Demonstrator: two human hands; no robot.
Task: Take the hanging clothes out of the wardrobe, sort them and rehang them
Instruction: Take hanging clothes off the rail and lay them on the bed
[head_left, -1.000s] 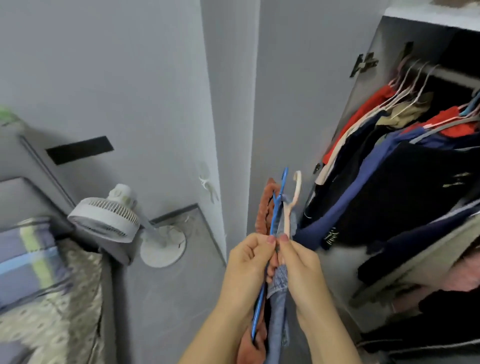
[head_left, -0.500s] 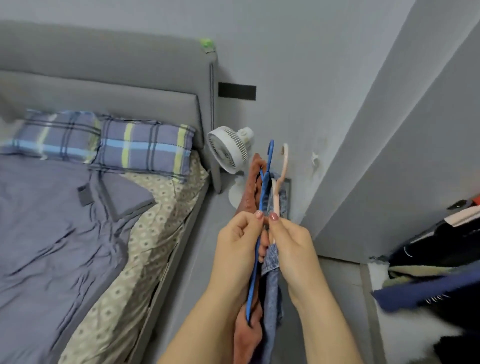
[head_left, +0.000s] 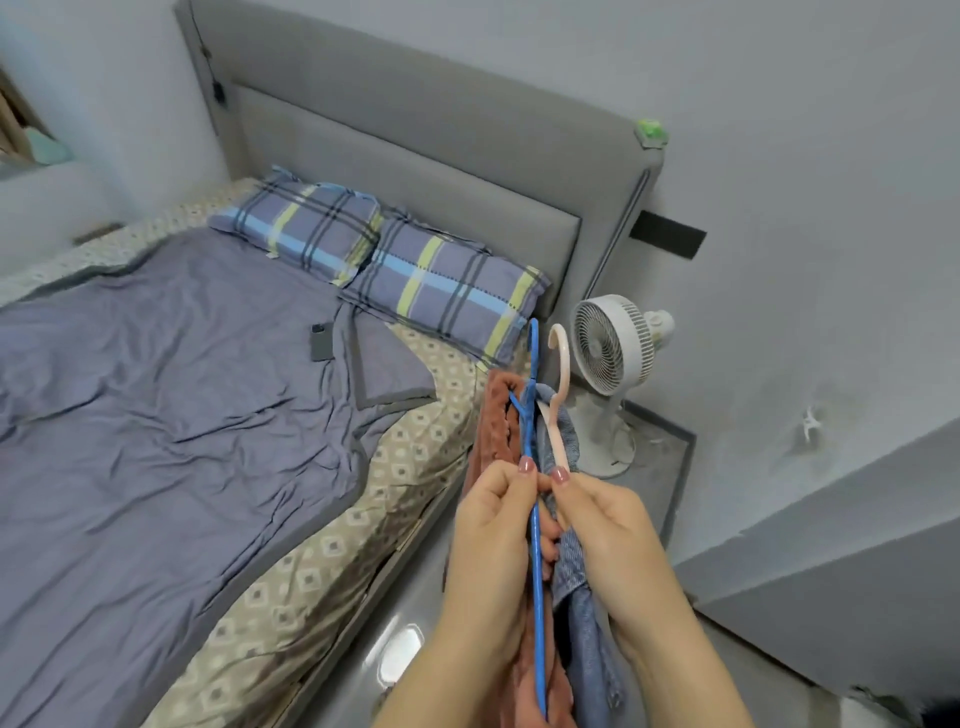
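Note:
My left hand (head_left: 493, 535) grips a blue hanger (head_left: 531, 415) that carries a rust-red garment (head_left: 491, 431). Close beside it, my right hand (head_left: 608, 530) grips a pale pink hanger (head_left: 560, 400) with a blue denim garment (head_left: 582, 613) hanging from it. Both hangers stand upright in front of me with their hooks up, and the clothes drop down between my forearms. The wardrobe is out of view.
A bed (head_left: 291, 582) with a purple-grey duvet (head_left: 156, 415) fills the left, with two plaid pillows (head_left: 374, 260) at the grey headboard (head_left: 415, 145) and a phone (head_left: 322, 340) on the duvet. A white standing fan (head_left: 608, 358) stands by the wall. Grey floor (head_left: 363, 649) runs alongside the bed.
My view has swung left from the open wardrobe past the fan to the bed. Both hands keep the same hold on the two hangers and clothes.

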